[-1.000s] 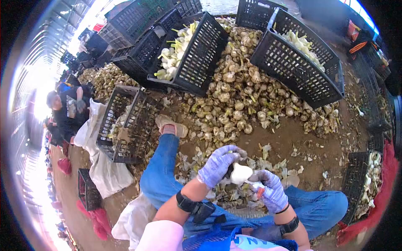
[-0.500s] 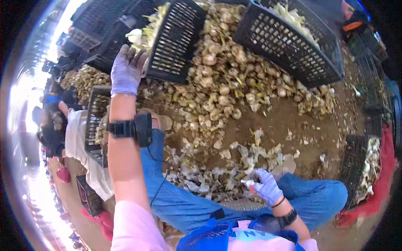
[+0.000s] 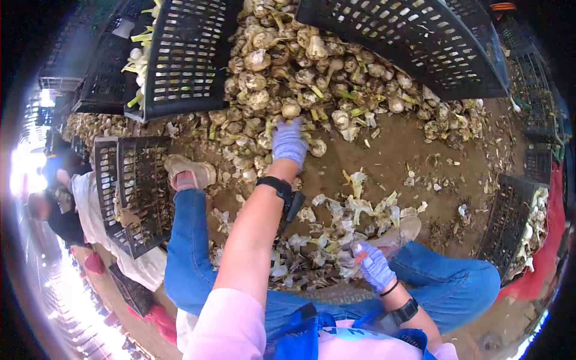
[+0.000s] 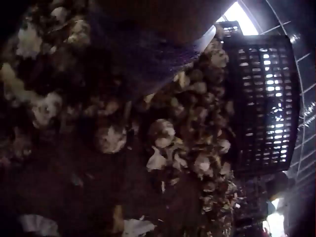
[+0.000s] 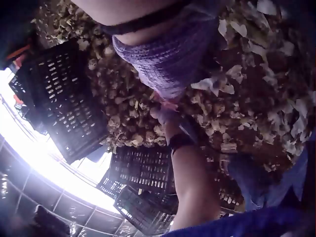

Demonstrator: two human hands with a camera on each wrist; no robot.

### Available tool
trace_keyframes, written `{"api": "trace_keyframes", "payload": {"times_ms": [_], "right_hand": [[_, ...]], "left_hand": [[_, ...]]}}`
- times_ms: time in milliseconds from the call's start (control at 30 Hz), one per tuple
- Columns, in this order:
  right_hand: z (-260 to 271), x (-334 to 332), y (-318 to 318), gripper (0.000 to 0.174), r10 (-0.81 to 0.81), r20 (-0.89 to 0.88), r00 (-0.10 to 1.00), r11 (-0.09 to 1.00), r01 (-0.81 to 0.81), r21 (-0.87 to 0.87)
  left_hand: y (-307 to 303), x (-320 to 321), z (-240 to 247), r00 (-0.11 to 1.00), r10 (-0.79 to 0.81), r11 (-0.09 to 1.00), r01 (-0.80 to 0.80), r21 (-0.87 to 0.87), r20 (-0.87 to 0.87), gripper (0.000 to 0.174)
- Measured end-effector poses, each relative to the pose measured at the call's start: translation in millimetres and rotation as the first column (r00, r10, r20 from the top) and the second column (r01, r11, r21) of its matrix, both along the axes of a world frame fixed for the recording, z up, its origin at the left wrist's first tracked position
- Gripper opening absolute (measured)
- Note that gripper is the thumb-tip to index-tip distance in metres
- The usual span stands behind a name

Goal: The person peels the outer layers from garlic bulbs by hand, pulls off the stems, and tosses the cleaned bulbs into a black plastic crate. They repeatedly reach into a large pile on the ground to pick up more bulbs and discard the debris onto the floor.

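In the head view my gloved left hand (image 3: 289,143) reaches into the heap of unpeeled garlic (image 3: 312,66). Its fingertips touch the heap just below a round bulb (image 3: 291,108), with no clear grip seen. The glove (image 4: 148,61) looks dark and blurred in the left wrist view, fingertips hidden. Low over the peelings (image 3: 324,240), my gloved right hand (image 3: 374,268) curls round a small tool with an orange-red part (image 3: 360,257), mostly covered by the fingers. The right wrist view shows the purple glove (image 5: 170,64), its fingers largely hidden.
A black crate (image 3: 188,57) with white garlic stands at the upper left, another crate (image 3: 414,45) at the upper right. A crate with debris (image 3: 135,192) lies left, beside a foot (image 3: 192,171). Farther right stands a crate of garlic (image 3: 510,222). A person (image 3: 63,210) is at far left.
The white bulb first held between both hands is gone from them. My left hand went up to the left crate, then moved right to the heap. The view has shifted; my right hand stays low.
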State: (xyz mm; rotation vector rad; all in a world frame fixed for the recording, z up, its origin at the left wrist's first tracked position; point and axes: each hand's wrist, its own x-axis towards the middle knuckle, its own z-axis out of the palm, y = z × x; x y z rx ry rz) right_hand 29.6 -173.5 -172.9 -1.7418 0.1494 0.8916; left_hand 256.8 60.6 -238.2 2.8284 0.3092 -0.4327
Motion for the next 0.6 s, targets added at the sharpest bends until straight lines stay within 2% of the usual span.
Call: {"api": "trace_keyframes", "payload": {"times_ms": [33, 67, 100, 133, 167, 200, 233, 300, 367, 400, 433, 500, 533, 567, 600], "right_hand": [[0, 0, -1, 0.032, -0.015, -0.050, 0.999, 1.000, 0.016, 0.024], [2, -6, -1, 0.033, -0.184, 0.045, 0.982, 0.982, 0.181, 0.058], [-1, -6, -2, 0.033, -0.189, 0.050, 0.981, 0.981, 0.185, 0.064], [-6, -4, -4, 0.033, -0.058, 0.249, 0.967, 0.994, 0.079, -0.075], [-8, -2, -5, 0.034, 0.098, 0.415, 0.905, 0.972, 0.002, -0.234], [24, 19, 6, 0.037, -0.121, 0.305, 0.944, 0.987, 0.149, -0.068], [18, 17, 11, 0.042, -0.319, 0.234, 0.918, 0.946, 0.295, 0.132], [40, 26, 14, 0.044, -0.446, 0.196, 0.873, 0.880, 0.387, 0.276], [76, 33, 17, 0.042, -0.519, 0.152, 0.841, 0.760, 0.373, 0.533], [92, 32, 21, 0.038, -0.544, 0.051, 0.838, 0.749, 0.457, 0.479], [106, 26, 24, 0.038, -0.545, 0.063, 0.836, 0.751, 0.453, 0.481], [132, 13, 28, 0.035, -0.597, 0.036, 0.801, 0.680, 0.482, 0.553], [143, 9, 31, 0.031, -0.616, -0.008, 0.787, 0.597, 0.473, 0.648], [149, 4, 30, 0.031, -0.614, 0.007, 0.789, 0.599, 0.460, 0.655], [154, 0, 30, 0.030, -0.578, 0.034, 0.815, 0.618, 0.409, 0.671]], "left_hand": [[3, 0, 2, 0.998, 0.063, 0.998, -0.063, 0.018, 0.011, 0.055], [10, -5, -4, 0.992, 0.051, 0.997, -0.045, -0.057, 0.111, 0.053], [11, -12, 0, 0.992, 0.046, 0.998, -0.040, -0.053, 0.117, 0.053], [11, -25, 6, 0.974, 0.154, 0.942, -0.094, -0.324, 0.166, 0.052], [11, -42, 13, 0.947, 0.267, 0.810, -0.120, -0.574, 0.180, 0.051], [6, -59, 36, 0.955, 0.279, 0.668, -0.116, -0.735, 0.104, 0.051], [-2, -76, 72, 0.962, 0.273, 0.492, -0.115, -0.863, 0.027, 0.051], [-24, -114, 137, 0.960, 0.220, 0.126, -0.204, -0.971, -0.173, 0.055], [-34, -150, 164, 0.983, 0.176, 0.160, -0.076, -0.984, -0.047, 0.062], [-40, -166, 183, 0.987, 0.159, 0.208, -0.010, -0.978, 0.024, 0.064], [-42, -182, 189, 0.983, 0.148, 0.262, 0.066, -0.963, 0.108, 0.067], [-45, -209, 199, 0.974, 0.122, 0.317, 0.142, -0.938, 0.189, 0.067], [-46, -218, 208, 0.952, 0.074, 0.394, 0.245, -0.886, 0.296, 0.067], [-46, -226, 215, 0.947, 0.078, 0.393, 0.259, -0.882, 0.312, 0.067], [-45, -233, 220, 0.925, 0.038, 0.436, 0.326, -0.839, 0.379, 0.066]]}}
